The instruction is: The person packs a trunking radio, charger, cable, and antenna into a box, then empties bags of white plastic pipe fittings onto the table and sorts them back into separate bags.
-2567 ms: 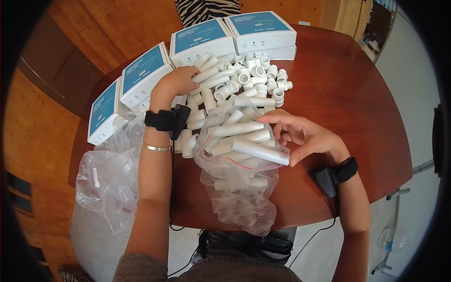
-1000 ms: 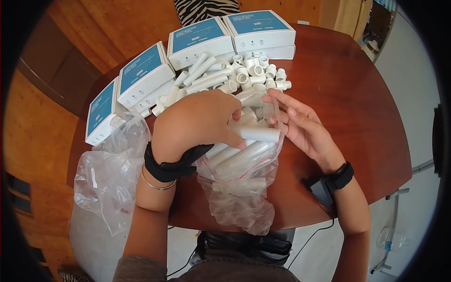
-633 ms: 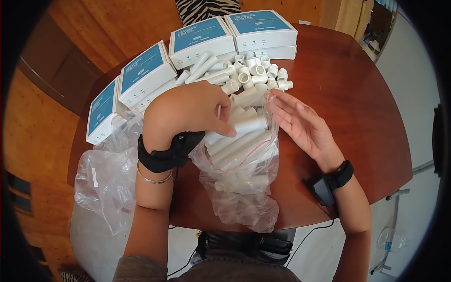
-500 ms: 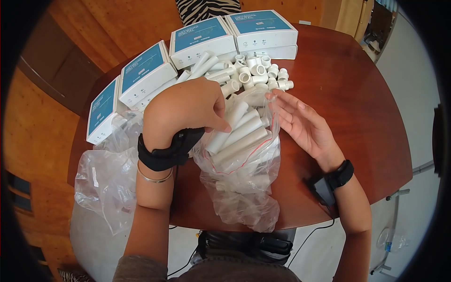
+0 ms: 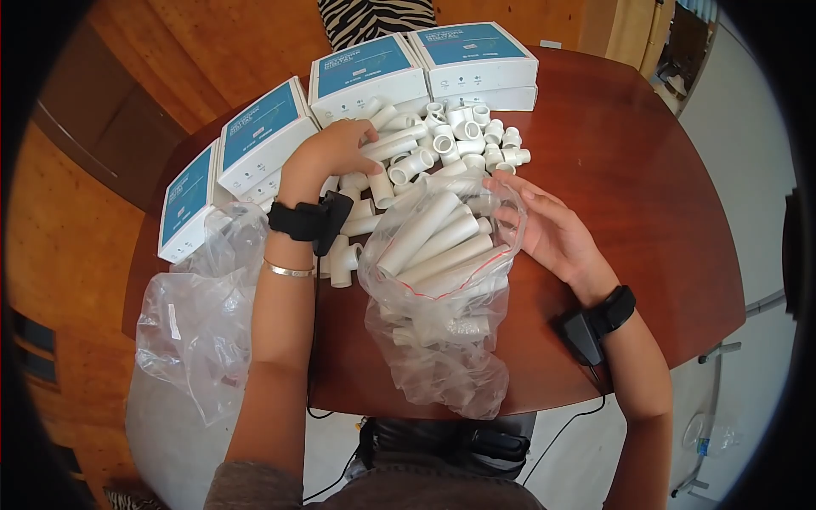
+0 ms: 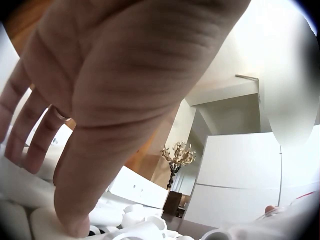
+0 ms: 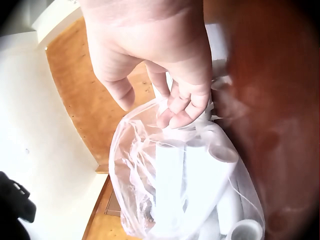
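A clear zip bag [image 5: 433, 319] with a red line holds several white tubes [image 5: 422, 231], its mouth facing the pile. Over the left side of the pile of white pipe pieces, my left hand [image 5: 330, 157] has its fingers and thumb apart around a short tube [image 5: 381, 189] and its neighbours. The left wrist view shows this hand [image 6: 105, 95] with thumb and fingertips touching white pieces; no firm grip shows. My right hand [image 5: 561, 242] rests its fingertips on the bag's right rim. In the right wrist view the hand [image 7: 155, 55] has relaxed fingers at the bag mouth [image 7: 135, 117], thumb apart.
Blue and white boxes [image 5: 370, 72] stand in stacks behind and left of the pile. White elbow and tee fittings [image 5: 466, 127] lie at the back. Another clear bag [image 5: 200, 319] hangs over the left edge of the dark red table [image 5: 629, 195].
My left hand has moved from the bag back to the pile. A tube it held now lies in the bag alongside the others. My right hand has stayed at the rim, which stands wider.
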`<state>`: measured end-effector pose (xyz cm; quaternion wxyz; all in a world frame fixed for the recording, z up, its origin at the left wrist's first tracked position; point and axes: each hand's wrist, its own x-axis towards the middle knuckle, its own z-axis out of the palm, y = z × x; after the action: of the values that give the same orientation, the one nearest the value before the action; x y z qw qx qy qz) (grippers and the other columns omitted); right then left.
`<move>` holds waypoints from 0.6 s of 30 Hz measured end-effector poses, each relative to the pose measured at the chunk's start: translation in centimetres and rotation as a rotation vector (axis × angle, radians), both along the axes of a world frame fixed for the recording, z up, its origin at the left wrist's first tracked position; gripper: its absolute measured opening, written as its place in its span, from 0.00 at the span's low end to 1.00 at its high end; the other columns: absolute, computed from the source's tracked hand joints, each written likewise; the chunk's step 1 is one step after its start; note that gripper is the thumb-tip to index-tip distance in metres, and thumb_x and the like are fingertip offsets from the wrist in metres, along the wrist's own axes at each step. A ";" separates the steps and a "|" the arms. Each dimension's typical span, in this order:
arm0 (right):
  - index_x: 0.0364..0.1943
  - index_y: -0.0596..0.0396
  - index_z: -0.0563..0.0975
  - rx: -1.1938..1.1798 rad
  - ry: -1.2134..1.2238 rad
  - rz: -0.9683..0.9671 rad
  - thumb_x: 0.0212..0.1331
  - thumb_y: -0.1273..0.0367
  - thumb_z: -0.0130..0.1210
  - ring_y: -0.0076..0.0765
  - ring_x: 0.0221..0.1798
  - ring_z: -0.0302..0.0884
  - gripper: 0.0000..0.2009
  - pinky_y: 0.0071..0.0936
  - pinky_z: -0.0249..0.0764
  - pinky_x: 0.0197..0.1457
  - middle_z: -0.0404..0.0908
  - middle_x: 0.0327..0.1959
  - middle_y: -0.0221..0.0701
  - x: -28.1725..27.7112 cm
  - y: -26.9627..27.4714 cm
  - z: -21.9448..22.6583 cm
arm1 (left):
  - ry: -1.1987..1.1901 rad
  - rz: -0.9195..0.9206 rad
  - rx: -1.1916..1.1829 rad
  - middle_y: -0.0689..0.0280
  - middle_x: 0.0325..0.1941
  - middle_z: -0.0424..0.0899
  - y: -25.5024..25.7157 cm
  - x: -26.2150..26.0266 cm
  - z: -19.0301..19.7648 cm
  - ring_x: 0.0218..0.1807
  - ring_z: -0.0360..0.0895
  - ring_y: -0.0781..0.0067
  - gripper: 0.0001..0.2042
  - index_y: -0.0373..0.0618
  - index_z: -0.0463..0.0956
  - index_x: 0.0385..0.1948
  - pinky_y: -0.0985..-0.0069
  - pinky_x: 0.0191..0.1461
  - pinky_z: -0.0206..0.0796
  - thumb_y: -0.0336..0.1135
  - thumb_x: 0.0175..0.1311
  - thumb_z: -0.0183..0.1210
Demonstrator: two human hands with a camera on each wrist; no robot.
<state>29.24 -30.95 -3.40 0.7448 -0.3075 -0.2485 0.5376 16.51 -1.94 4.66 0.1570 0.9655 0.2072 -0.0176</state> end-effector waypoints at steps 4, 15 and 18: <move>0.64 0.61 0.61 -0.007 -0.001 -0.004 0.66 0.65 0.48 0.29 0.50 0.75 0.24 0.31 0.74 0.53 0.70 0.60 0.33 -0.1 0.0 0.1 | 0.005 -0.040 0.055 0.52 0.45 0.80 0.5 0.2 -0.5 0.47 0.77 0.54 0.27 0.38 0.76 0.45 0.68 0.50 0.69 0.43 0.43 0.70; 0.64 0.62 0.60 -0.005 -0.018 -0.008 0.66 0.66 0.49 0.27 0.49 0.76 0.26 0.30 0.74 0.52 0.70 0.60 0.34 -0.1 0.0 0.0 | 0.108 -0.014 -0.069 0.61 0.36 0.82 0.4 0.3 -0.3 0.39 0.76 0.66 0.23 0.40 0.78 0.41 0.73 0.44 0.67 0.43 0.44 0.70; 0.65 0.62 0.59 0.000 -0.018 -0.006 0.66 0.66 0.49 0.27 0.49 0.76 0.26 0.30 0.74 0.52 0.70 0.61 0.35 -0.2 0.0 0.2 | 0.111 -0.024 -0.088 0.61 0.37 0.82 0.3 0.3 -0.3 0.40 0.76 0.66 0.23 0.40 0.78 0.42 0.73 0.44 0.67 0.43 0.45 0.69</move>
<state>29.06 -31.00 -3.24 0.7440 -0.3133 -0.2542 0.5326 16.83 -1.62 4.36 0.1873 0.9576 0.2031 -0.0821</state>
